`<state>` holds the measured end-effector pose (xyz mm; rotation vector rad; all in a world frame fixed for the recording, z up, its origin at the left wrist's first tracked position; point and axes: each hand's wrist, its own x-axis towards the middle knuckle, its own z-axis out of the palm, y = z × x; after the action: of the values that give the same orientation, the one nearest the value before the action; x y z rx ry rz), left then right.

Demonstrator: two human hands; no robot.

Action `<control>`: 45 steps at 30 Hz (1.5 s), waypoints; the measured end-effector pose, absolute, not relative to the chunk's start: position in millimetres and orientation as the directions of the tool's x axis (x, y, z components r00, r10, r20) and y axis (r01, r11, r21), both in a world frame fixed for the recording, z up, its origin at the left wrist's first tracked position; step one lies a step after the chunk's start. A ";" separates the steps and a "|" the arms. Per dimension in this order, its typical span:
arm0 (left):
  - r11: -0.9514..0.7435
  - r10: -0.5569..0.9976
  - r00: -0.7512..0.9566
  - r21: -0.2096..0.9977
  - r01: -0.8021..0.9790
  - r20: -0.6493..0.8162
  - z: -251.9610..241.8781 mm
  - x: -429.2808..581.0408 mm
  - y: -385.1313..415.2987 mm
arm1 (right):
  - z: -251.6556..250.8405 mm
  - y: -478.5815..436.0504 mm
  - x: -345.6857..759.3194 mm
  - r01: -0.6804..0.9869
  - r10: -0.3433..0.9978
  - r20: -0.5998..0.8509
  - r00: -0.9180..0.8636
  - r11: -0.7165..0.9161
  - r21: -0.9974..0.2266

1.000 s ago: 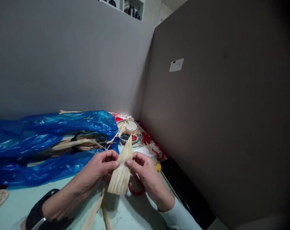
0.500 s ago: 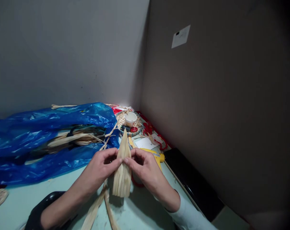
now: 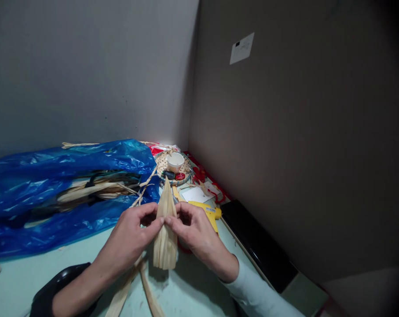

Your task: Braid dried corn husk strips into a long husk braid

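Between my two hands is a folded piece of dried corn husk (image 3: pixel 165 246), pale straw-coloured, pointed at the far end and cut straight at the near end. My left hand (image 3: pixel 136 229) pinches its left edge, thumb on the front face and fingers behind. From the other edge my right hand (image 3: pixel 194 229) grips it the same way, the two thumb tips almost meeting at the middle. Below my left hand, long husk strips (image 3: pixel 149 290) run toward the near edge; a twisted husk cord (image 3: pixel 146 182) lies beyond it.
A blue plastic bag (image 3: pixel 70 237) holding husks spreads across the left. Toward the corner stand a woven tray (image 3: pixel 188 169) and a white cup (image 3: pixel 175 160). A yellow glue gun (image 3: pixel 212 211) lies beyond my right hand, near a white card (image 3: pixel 195 194) and a black flat object (image 3: pixel 258 246).
Both hands keep their pinch on the corn husk, which has hardly changed. The whole view has shifted slightly, so everything sits a little further left.
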<state>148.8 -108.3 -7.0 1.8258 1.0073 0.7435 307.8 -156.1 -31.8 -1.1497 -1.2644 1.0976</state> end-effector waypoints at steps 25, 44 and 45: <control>-0.413 0.874 0.467 0.707 0.574 0.131 -10.5 154.2 -111.8 | -34.1 -158.0 300.7 0.372 0.972 0.176 0.153 0.109 -0.922; -0.074 0.997 0.031 0.997 0.035 0.073 15.3 109.6 -59.9 | -8.5 -169.3 329.5 -0.547 0.952 0.119 -0.283 -0.058 -0.835; -0.039 0.999 0.005 0.999 -0.031 0.039 18.2 107.4 -59.0 | -8.9 -167.9 330.7 -0.559 0.956 0.129 -0.263 -0.042 -0.828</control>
<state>107.4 -59.0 18.2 1.2179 1.1638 1.2479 330.7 -167.9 -8.9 -0.5702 -0.9689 1.6055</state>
